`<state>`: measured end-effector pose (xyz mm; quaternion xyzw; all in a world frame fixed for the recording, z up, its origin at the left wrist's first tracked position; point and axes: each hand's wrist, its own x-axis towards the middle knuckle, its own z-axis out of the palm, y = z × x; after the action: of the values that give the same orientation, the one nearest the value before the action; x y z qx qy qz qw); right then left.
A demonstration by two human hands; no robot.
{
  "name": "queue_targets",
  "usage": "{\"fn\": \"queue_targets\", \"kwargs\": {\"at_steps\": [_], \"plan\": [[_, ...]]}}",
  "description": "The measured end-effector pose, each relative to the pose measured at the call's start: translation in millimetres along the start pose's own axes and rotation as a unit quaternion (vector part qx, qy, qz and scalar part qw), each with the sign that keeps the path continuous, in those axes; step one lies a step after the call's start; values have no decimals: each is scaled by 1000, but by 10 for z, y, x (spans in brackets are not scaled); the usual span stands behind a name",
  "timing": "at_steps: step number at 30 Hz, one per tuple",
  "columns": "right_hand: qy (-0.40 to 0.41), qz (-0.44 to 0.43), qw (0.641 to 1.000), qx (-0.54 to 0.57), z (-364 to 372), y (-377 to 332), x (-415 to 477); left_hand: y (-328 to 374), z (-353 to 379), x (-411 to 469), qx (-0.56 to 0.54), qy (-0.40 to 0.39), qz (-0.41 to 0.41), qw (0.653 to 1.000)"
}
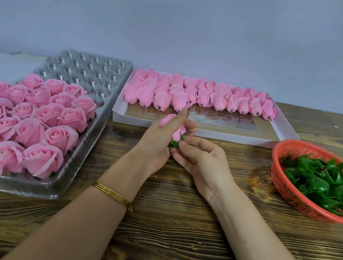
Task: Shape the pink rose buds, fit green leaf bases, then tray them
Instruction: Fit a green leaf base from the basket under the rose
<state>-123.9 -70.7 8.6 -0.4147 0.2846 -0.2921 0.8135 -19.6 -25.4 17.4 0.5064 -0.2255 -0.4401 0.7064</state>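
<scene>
I'm at the fitting step: my left hand (156, 145) grips the pink bud (178, 134) above the desk (172, 221) while my right fingers (186, 147) pinch its green leaf base (174, 143) on, and next, I reckon, it needs seating snug, then the clear tray (97, 125).

left hand (159, 143) is gripping a pink rose bud (178, 134), right hand (199, 161) is pinching its green leaf base (174, 143). finished roses (29, 127) are sitting in the clear tray (64, 188), plain buds (195, 95) lying in the white box (211, 134), spare bases (321, 181) in the red basket (282, 186)
</scene>
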Motion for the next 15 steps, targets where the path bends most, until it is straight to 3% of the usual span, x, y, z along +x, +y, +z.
{"fn": "queue_targets", "kwargs": {"at_steps": [6,15], "plan": [[-15,16,1000,-3,3,0,21,-2,-11,1,1,-6,-2,1000],[-24,-26,999,-23,-20,22,29,5,-13,-11,15,-6,-6,1000]]}}
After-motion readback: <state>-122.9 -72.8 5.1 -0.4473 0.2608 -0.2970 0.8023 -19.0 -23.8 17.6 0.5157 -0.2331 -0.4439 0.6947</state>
